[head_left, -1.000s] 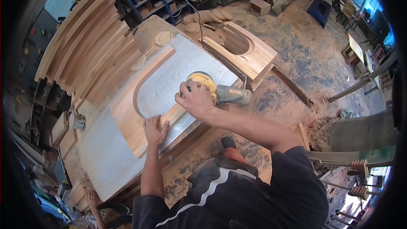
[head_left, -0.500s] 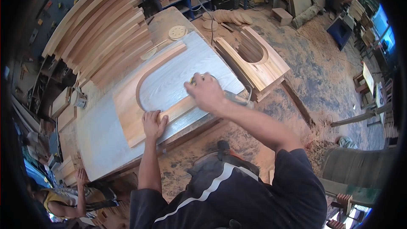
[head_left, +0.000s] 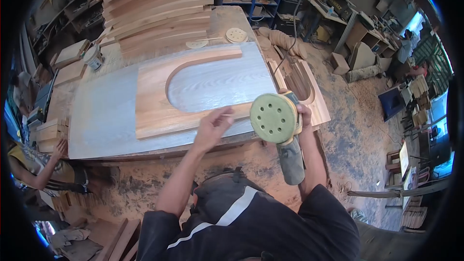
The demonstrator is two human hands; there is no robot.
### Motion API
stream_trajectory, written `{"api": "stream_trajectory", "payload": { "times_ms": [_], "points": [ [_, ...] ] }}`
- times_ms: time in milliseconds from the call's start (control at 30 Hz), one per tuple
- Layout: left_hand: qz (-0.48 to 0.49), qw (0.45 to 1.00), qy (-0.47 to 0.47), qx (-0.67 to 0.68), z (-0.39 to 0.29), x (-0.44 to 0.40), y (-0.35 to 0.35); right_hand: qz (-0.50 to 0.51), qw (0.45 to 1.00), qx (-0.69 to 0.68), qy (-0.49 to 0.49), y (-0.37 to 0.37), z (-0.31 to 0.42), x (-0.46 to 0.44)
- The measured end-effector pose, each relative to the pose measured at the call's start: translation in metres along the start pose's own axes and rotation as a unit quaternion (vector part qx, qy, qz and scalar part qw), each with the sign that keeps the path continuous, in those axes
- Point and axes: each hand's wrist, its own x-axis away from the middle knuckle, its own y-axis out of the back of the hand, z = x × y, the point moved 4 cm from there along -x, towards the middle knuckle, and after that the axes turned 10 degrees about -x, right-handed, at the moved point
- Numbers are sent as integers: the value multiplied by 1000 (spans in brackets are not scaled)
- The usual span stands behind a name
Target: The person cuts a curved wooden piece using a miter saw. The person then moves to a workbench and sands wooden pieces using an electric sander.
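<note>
From where I stand, the fingers of the right hand (head_left: 306, 115) are wrapped round the far side of a yellow-and-black sander (head_left: 292, 100), holding it up off the work with its round sanding pad (head_left: 273, 118) — eight holes and all — turned toward the worker's chest, the dust canister (head_left: 291, 163) hanging below. The left hand (head_left: 212, 126) is loosely curled and a little blurred over the near edge of the wooden panel (head_left: 152, 99); I can't tell whether anything is pinched in those fingers, or whether they touch the wood. The panel, with its deep rounded cut-out, lies flat on a pale grey sheet (head_left: 101, 125) spread over the tabletop (head_left: 232, 15). To my eye this is a break in the sanding, a look at the pad's face or the start of seeing to it. Tending the pad would call for a firm right-hand grip and free left fingers; going back to the wood would mean turning the face down and setting it level on the panel. Farther out, a perforated disc (head_left: 236, 35) lies past the panel's far edge, near a stack of curved boards (head_left: 159, 17), and another person's hand (head_left: 60, 149) rests by the sheet's left corner.
</note>
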Motion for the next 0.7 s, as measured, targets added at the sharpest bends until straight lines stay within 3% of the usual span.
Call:
{"api": "stream_trajectory", "payload": {
  "times_ms": [33, 100, 300, 533, 600, 633, 700],
  "points": [
    [2, 1000, -2, 3, -22, 1, -16, 13, 999, -29, 20, -4, -11, 4],
    [73, 986, 26, 145, -55, 10, -43, 28, 995, -78, 57, -12, -26, 16],
    [27, 995, 87, 28, -103, 23, -42, 40, 990, -94, 95, -26, -40, 33],
    [6, 996, 88, -2, -96, 18, -41, 42, 988, -90, 119, -32, -39, 25],
    [27, 985, 124, 118, -81, 14, -40, 38, 988, -89, 121, -32, -36, 20],
    [23, 985, 126, 117, -71, 11, -37, 39, 988, -92, 116, -32, -35, 17],
    [0, 992, 118, 47, -43, 6, -26, -35, 992, 24, 118, -24, -18, 13]
  ]
}}
